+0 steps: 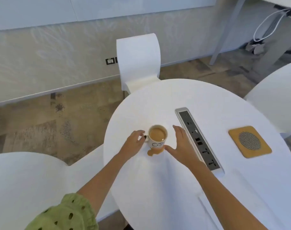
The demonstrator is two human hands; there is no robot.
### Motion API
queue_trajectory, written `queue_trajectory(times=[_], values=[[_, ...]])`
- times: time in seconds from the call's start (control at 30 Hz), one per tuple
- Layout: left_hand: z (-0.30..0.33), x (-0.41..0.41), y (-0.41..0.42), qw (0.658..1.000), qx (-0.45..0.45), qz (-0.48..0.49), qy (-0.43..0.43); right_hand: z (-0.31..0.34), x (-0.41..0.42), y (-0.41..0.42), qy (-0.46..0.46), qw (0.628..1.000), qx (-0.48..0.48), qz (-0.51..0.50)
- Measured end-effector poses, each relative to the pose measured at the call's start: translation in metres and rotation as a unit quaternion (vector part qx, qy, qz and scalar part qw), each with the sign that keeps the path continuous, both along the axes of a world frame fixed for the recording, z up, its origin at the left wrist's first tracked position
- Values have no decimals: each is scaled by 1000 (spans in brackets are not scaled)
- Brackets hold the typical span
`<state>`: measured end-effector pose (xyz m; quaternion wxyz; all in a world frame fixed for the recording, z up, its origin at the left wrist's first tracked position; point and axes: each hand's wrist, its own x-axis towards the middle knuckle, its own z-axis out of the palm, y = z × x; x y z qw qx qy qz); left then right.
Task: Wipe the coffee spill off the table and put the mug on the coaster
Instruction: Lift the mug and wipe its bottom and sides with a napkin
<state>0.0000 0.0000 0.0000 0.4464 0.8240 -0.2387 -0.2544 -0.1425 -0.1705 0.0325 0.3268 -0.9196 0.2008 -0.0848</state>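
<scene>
A white mug full of milky coffee stands on the round white table, near its left edge. A small brown coffee spill pools at the mug's near side. My left hand is at the mug's handle, fingers curled close around it; whether it grips is unclear. My right hand hovers just right of the mug, fingers spread, holding nothing. A yellow square coaster with a grey mesh circle lies far right on the table. No cloth is in sight.
A recessed power-socket strip runs diagonally between the mug and the coaster. White chairs stand behind the table, at the right and at the near left. Cables hang under a desk at the far right.
</scene>
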Motion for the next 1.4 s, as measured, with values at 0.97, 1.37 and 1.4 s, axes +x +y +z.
queue_trajectory(times=[0.97,1.37,1.4], values=[[-5,14,-37,940,-63,102,319,0,76,11,121,991,-56,-23],[29,-2,-44,925,-96,194,312,33,32,-4,94,993,61,24],[30,-4,-44,924,-98,198,313,32,23,-5,92,994,64,16]])
